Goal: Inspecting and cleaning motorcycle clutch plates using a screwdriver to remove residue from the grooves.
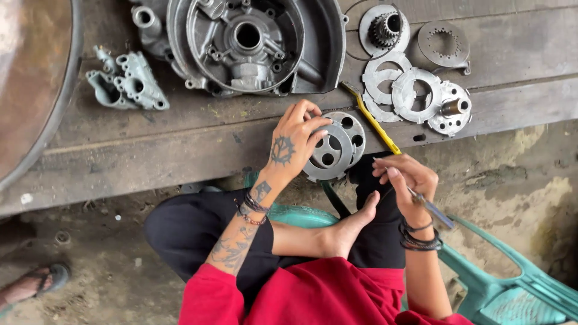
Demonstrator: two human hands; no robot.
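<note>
A round holed metal drum [335,146] is gripped by the left hand [293,142]; a yellow-handled tool [385,139] is clasped by the right hand [404,179] just right of it.

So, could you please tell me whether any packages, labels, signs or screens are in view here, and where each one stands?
None: no package, label, sign or screen shows. The wooden bench bears only bare metal parts, and the left hand holds a round holed metal disc.
</note>
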